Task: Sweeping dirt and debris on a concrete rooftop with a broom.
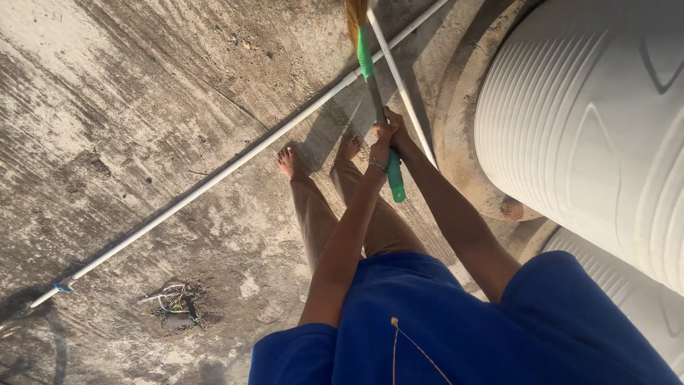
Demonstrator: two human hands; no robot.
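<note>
Head view: two ribbed white water tanks (pixel 591 121) stand on round concrete bases along the roof's right edge, their contents unseen. Left hand (pixel 382 135) and right hand (pixel 396 122) both clench the green-handled broom (pixel 377 100) above bare feet. White pipes (pixel 214 178) cross the stained concrete roof (pixel 107 107).

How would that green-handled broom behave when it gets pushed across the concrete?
The broom probably stays stiff along its straight, slim shaft, while the straw-coloured bristles at the far end likely bend. It looks light, since both hands, left hand and right hand, grip it close together. The green sleeve may curb slipping.
</note>
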